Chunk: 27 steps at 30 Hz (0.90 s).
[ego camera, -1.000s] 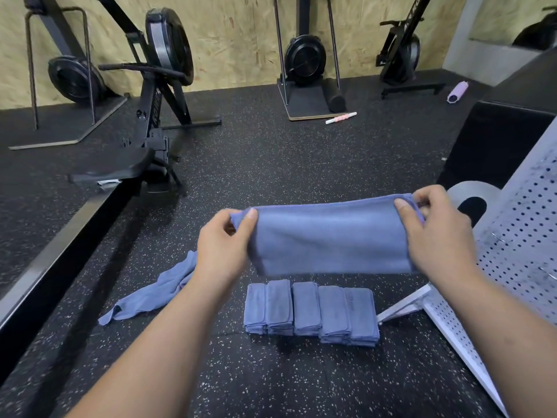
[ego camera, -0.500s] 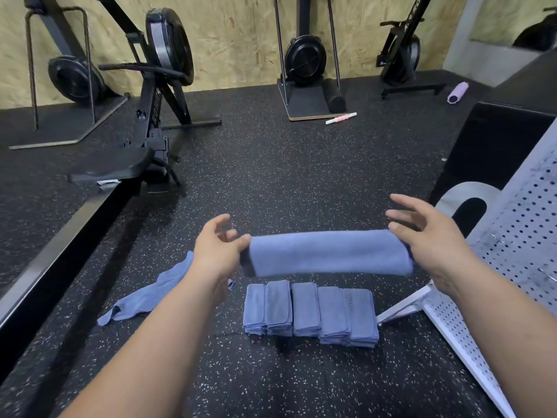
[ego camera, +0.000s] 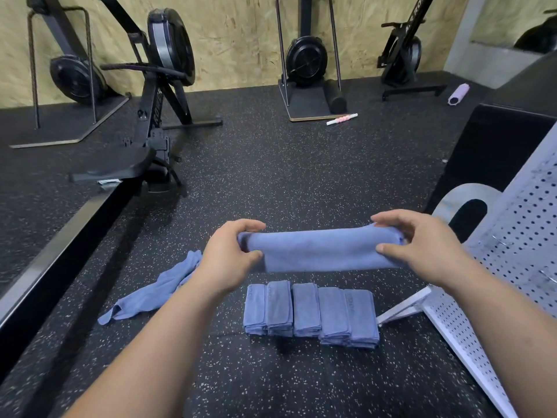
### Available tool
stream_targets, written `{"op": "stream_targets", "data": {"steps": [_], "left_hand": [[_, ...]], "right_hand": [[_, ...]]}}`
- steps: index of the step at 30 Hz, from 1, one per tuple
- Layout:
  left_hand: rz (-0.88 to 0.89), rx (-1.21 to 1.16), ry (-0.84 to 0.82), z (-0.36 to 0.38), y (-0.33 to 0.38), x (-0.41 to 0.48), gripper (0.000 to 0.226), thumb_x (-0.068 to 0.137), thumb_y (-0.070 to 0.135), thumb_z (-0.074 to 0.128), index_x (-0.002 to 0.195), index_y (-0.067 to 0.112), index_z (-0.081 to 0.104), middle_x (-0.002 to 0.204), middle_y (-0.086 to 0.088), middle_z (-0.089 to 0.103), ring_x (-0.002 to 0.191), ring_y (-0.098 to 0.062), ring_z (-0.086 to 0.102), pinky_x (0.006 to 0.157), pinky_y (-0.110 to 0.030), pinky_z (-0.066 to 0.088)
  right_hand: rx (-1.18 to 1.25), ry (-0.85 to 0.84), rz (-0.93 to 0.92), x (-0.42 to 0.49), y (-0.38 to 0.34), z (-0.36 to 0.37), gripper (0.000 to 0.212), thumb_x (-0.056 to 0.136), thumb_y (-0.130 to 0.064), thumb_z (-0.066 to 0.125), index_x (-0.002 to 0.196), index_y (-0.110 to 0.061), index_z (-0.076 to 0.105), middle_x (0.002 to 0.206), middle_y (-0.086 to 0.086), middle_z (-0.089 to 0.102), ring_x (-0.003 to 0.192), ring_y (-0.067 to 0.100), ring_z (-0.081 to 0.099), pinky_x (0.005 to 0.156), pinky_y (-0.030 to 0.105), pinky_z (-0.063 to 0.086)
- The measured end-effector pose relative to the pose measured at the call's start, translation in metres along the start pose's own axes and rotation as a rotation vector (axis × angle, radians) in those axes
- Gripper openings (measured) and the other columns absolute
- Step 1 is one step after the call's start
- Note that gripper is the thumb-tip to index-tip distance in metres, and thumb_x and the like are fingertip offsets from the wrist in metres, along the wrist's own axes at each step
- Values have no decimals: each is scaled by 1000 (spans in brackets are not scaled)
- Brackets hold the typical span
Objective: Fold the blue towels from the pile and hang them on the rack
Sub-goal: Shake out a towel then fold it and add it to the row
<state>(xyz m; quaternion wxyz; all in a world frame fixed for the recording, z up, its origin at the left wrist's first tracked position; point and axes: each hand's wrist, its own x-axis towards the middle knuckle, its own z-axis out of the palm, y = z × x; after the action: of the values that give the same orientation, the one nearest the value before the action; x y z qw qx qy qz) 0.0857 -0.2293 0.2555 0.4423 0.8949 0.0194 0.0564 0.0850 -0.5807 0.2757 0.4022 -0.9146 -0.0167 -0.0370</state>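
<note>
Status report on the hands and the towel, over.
Left hand, right hand each grip an end of the towel, folded, held level. Row of folded towels on floor beneath; loose towel at left. Nothing in the way.

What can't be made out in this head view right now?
Head view only.
Held towel: ends covered by left hand and right hand; layer count unclear.
Loose towel: one end behind the left forearm.
Rack: cut off by the right edge.
Folded towels: stack layers too small to count.

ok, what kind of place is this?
Likely a gym: a rowing machine, a purple foam roller and speckled rubber flooring.
</note>
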Motion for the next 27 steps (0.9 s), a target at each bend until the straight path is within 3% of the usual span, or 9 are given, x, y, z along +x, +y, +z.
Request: {"op": "stream_targets", "data": {"steps": [3, 6, 9, 11, 15, 20, 23, 27], "left_hand": [[93, 249, 42, -2, 1, 0, 31, 91, 16, 75, 114, 36, 71, 113, 10, 67, 104, -16, 61, 89, -32, 46], [86, 304, 113, -4, 3, 0, 17, 94, 26, 71, 110, 30, 75, 96, 9, 73, 94, -21, 64, 81, -35, 51], [-81, -155, 177, -8, 12, 0, 11, 94, 24, 68, 98, 26, 79, 89, 9, 77, 78, -7, 66, 65, -25, 53], [-174, -437, 164, -10, 14, 1, 13, 98, 22, 68, 101, 22, 81, 98, 7, 79, 81, -3, 66, 64, -18, 52], [-226, -576, 139, -9, 4, 7, 19, 98, 27, 76, 116, 23, 78, 103, 3, 77, 85, -8, 65, 75, -29, 52], [-176, -263, 234, -4, -8, 9, 18, 94, 23, 79, 112, 21, 78, 101, 5, 78, 94, -14, 72, 91, -37, 58], [-70, 111, 200, 4, -9, 5, 12, 97, 26, 72, 108, 22, 70, 98, 5, 73, 93, -19, 67, 81, -33, 47], [-79, 164, 135, 24, -6, -3, 13, 98, 29, 72, 104, 24, 62, 93, 4, 68, 92, -23, 63, 74, -32, 39]], "right_hand": [[-147, 66, -36, 1, 1, -1, 37, 84, -21, 86, 110, -44, 75, 103, -22, 75, 95, -4, 66, 78, 17, 46], [-243, 86, -32, 0, 1, -2, 22, 87, -35, 79, 101, -51, 71, 98, -16, 73, 93, 8, 63, 75, 31, 49], [133, 133, 50, 1, -2, -5, 16, 94, -26, 73, 105, -37, 73, 96, -8, 71, 83, 15, 60, 69, 34, 46], [434, 97, 121, 1, -8, -7, 15, 98, -21, 72, 110, -29, 72, 98, 0, 71, 85, 17, 59, 73, 35, 44], [604, 81, 187, 3, -9, -10, 27, 94, -26, 80, 119, -29, 74, 105, -1, 81, 98, 15, 73, 89, 37, 51], [560, 53, 265, 3, -2, -3, 48, 85, -7, 86, 127, -26, 73, 104, 7, 81, 87, 15, 74, 84, 30, 55], [443, 65, 289, 1, 1, 8, 48, 84, -3, 87, 125, -23, 74, 100, 7, 78, 86, 18, 70, 88, 32, 57], [165, 206, 294, 4, 1, 24, 41, 80, -15, 91, 117, -26, 76, 88, -7, 73, 78, 13, 68, 74, 31, 52]]}}
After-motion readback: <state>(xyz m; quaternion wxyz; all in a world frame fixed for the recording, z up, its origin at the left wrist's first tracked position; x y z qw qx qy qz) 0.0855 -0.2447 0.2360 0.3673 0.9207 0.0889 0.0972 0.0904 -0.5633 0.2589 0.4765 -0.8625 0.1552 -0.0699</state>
